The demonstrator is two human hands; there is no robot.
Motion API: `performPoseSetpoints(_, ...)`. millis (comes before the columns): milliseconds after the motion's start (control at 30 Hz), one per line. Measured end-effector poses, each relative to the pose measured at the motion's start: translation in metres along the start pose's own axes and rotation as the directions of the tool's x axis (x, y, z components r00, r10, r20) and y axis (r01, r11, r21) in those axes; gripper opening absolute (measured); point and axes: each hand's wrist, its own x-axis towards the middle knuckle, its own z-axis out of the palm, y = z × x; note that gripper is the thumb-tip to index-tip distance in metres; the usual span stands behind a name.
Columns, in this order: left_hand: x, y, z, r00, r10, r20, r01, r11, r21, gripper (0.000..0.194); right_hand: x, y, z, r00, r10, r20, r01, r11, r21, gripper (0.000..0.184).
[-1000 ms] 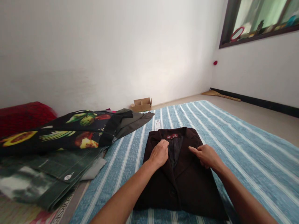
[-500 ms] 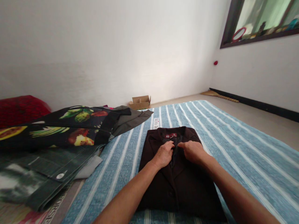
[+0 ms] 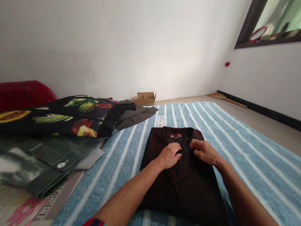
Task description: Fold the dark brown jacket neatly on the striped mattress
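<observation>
A dark brown jacket [image 3: 188,188] lies folded on a blue striped sheet [image 3: 246,150], collar away from me, a small red label at the neck. My left hand [image 3: 170,154] rests on the left lapel near the collar, fingers curled into the cloth. My right hand [image 3: 204,151] pinches the right lapel edge just beside it. The two hands almost meet over the jacket's opening.
A pile of folded clothes sits to the left: a black fruit-print fabric [image 3: 58,117] over a dark green garment [image 3: 42,157], with a red cushion [image 3: 23,92] behind. A small cardboard box [image 3: 145,98] stands by the wall. A broom [image 3: 227,99] lies on the floor at right.
Both hands have drawn together at the jacket's collar opening; the right hand moved left from the right front panel onto the lapel. The view has shifted a little to the left.
</observation>
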Motion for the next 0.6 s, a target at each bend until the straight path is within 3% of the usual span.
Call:
performPoseSetpoints(67,0.002,0.0,0.0,1.0,-0.004,-0.001,0.004,1.0,0.017,0.016,-0.001,0.003,0.002,1.0,0.007,-0.008,-0.005,0.987,0.16,0.02)
performPoseSetpoints(133,0.004,0.001,0.001,1.0,-0.015,-0.002,0.015,0.999,0.037,0.015,-0.001,0.004,0.003,1.0,0.013,-0.008,-0.012,0.985,0.175,0.021)
performPoseSetpoints(200,0.006,0.002,0.002,1.0,-0.028,-0.003,0.029,0.998,0.057,0.015,-0.001,0.002,0.002,1.0,0.024,-0.007,-0.023,0.997,0.08,0.021)
performPoseSetpoints(300,0.007,0.005,0.004,0.999,-0.035,0.002,0.034,0.996,0.082,0.014,-0.002,-0.004,0.0,0.999,0.02,-0.035,-0.027,0.98,-0.195,0.022)
performPoseSetpoints(433,0.006,0.007,0.004,1.0,-0.006,0.021,0.004,0.995,0.096,0.01,-0.003,-0.013,-0.002,0.994,-0.092,-0.051,0.052,0.851,-0.523,0.025)
performPoseSetpoints(500,0.005,0.007,0.004,1.0,-0.008,0.02,0.006,0.995,0.099,0.009,-0.001,-0.017,-0.004,0.985,-0.174,0.01,0.149,0.811,-0.566,0.023)
performPoseSetpoints(600,0.004,0.006,0.006,0.999,-0.031,0.005,0.031,0.994,0.1,0.011,0.009,-0.023,-0.008,0.955,-0.234,0.181,0.294,0.82,-0.491,0.024)
